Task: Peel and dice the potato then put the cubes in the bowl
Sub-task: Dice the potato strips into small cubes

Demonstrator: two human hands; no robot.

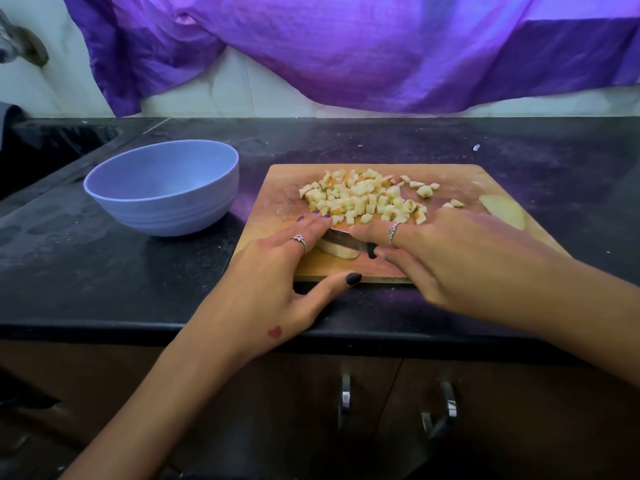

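A pile of several pale potato cubes (363, 197) lies on the far half of the wooden cutting board (446, 174). Nearer me, a peeled potato slab (337, 251) lies flat on the board. My left hand (287, 268) presses on it with straight fingers, thumb stretched along the board's front edge. My right hand (436, 251) grips a knife (348, 241) whose blade lies across the slab; the dark handle shows between my fingers. The blue bowl (162, 188) stands left of the board with nothing visible inside. Another potato piece (505, 211) lies at the board's right edge.
The board lies on a black counter (104, 271) with its front edge close to me. A dark sink (45, 147) is at the far left. Purple cloth (346, 53) hangs on the tiled wall behind. Cabinet handles (346, 396) are below the counter.
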